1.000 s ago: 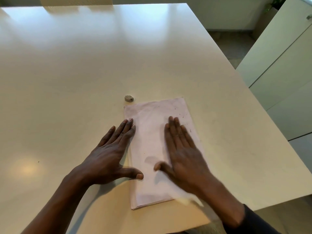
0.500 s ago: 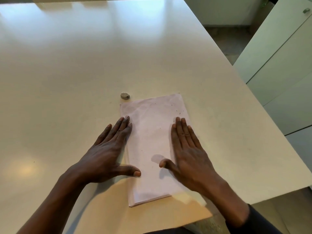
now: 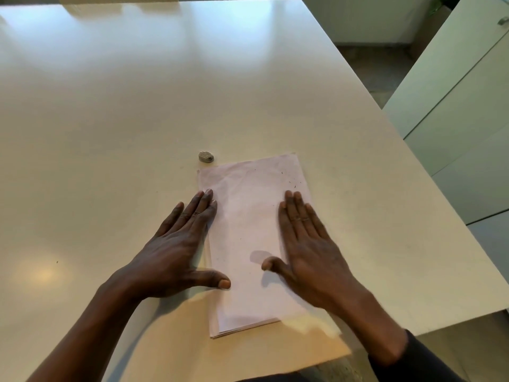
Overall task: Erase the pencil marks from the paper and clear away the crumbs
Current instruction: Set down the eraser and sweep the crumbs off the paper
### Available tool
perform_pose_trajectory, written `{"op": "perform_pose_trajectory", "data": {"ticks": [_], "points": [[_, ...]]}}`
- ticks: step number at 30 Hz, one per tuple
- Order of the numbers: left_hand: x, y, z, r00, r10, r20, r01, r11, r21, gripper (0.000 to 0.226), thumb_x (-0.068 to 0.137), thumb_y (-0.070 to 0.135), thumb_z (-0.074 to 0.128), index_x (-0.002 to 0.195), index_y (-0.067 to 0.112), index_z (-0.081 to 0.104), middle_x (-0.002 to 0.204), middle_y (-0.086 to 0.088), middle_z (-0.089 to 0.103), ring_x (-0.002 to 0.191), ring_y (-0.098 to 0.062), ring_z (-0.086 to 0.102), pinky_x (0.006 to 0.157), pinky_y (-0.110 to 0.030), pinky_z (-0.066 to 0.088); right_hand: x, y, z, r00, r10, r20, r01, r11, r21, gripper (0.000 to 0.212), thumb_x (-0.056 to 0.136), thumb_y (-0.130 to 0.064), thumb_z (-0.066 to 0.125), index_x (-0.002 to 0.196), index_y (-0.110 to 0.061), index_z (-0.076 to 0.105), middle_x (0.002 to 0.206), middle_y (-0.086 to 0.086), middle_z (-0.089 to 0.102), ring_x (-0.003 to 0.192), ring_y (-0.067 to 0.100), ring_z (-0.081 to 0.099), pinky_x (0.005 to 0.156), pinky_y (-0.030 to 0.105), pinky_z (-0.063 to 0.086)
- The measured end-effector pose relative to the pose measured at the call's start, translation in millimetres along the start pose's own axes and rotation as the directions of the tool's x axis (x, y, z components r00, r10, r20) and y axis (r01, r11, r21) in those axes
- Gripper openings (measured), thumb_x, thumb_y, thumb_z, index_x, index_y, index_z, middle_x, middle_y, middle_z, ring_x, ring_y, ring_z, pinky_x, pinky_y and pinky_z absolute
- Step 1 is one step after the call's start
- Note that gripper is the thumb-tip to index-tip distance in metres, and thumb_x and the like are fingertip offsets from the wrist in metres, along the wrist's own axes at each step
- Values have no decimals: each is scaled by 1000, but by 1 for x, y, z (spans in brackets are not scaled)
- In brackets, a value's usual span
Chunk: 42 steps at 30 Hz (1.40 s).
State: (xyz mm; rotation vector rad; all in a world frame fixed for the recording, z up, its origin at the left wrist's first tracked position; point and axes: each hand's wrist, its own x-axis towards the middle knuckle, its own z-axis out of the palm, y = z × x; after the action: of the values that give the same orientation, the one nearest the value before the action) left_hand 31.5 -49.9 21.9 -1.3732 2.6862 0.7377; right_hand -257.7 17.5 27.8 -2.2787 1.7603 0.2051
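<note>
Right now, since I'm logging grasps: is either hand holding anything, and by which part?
Nothing is held. Left hand and right hand rest open at the sides of the paper; the eraser lies apart.

A domestic interior, most likely a kitchen or dining area: a large, glossy cream table carrying soft bright reflections stands beside flat, pale cabinet fronts fitted with a small metal handle. A speckled floor runs back to a white wall, where what may be a houseplant shows in the far corner.
</note>
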Motion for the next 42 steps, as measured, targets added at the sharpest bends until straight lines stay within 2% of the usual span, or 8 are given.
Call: {"op": "perform_pose_trajectory", "data": {"ticks": [2, 5, 8, 18, 23, 26, 30, 42], "points": [[0, 0, 1, 1000, 5, 1, -5, 1000, -4, 147, 65, 112, 44, 167, 31, -27, 167, 23, -45, 157, 0, -37, 130, -28, -18, -5, -5, -4, 999, -33, -36, 34, 999, 30, 115, 89, -90, -2, 160, -3, -29, 166, 16, -43, 157, 26, -38, 134, 46, -2], [0, 0, 0, 1000, 3, -4, -3, 1000, -9, 146, 66, 111, 44, 167, 31, -25, 168, 23, -44, 158, 0, -36, 130, -27, -19, -19, -42, 8, 948, -285, -143, 300, 949, 98, 116, 96, -86, 23, 166, 0, -12, 174, 20, -24, 163, 31, -21, 134, 46, 1], [0, 0, 0, 1000, 0, 10, 0, 1000, 26, 143, 66, 110, 36, 167, 29, -27, 166, 21, -48, 156, 0, -39, 129, -26, -22, -26, -72, 24, 907, -413, -81, 419, 904, 80, 120, 95, -86, 31, 165, 1, -12, 173, 20, -26, 162, 29, -25, 132, 45, -4], [-1, 3, -2, 1000, -12, 25, 12, 1000, -12, 148, 63, 110, 44, 167, 31, -26, 167, 21, -46, 156, 2, -39, 129, -27, -21, -7, -15, 6, 998, -60, -28, 61, 998, 33, 114, 88, -90, -6, 160, -4, -29, 166, 14, -45, 156, 24, -39, 134, 47, -1], [0, 3, -1, 1000, -6, 12, 7, 1000, -13, 148, 63, 112, 41, 168, 30, -24, 168, 21, -45, 156, 1, -38, 129, -27, -21, -19, -45, 6, 952, -275, -132, 290, 951, 110, 116, 95, -87, 20, 165, -1, -16, 173, 18, -29, 162, 30, -24, 135, 48, 1], [0, 1, -1, 1000, 3, 17, -3, 1000, 5, 144, 66, 110, 34, 168, 26, -23, 168, 19, -46, 156, 0, -39, 130, -27, -21, -23, -73, 19, 899, -436, -48, 438, 886, 155, 117, 95, -85, 28, 165, -4, -18, 172, 13, -34, 160, 24, -30, 133, 46, -6], [1, 2, -2, 1000, -1, 30, 1, 1000, -15, 147, 64, 110, 39, 167, 27, -25, 168, 18, -46, 156, 0, -40, 130, -27, -21, -14, -64, 20, 936, -350, 38, 349, 936, 47, 110, 96, -86, 13, 162, -7, -27, 165, 10, -47, 154, 20, -43, 132, 47, -13], [1, 1, 1, 1000, -8, 21, 9, 999, -39, 149, 64, 109, 48, 167, 30, -25, 167, 22, -45, 156, 0, -39, 129, -28, -22, 22, 14, -7, 995, -84, -47, 83, 996, -17, 114, 87, -89, -11, 162, -4, -26, 168, 15, -39, 158, 23, -36, 134, 44, -2]]}}
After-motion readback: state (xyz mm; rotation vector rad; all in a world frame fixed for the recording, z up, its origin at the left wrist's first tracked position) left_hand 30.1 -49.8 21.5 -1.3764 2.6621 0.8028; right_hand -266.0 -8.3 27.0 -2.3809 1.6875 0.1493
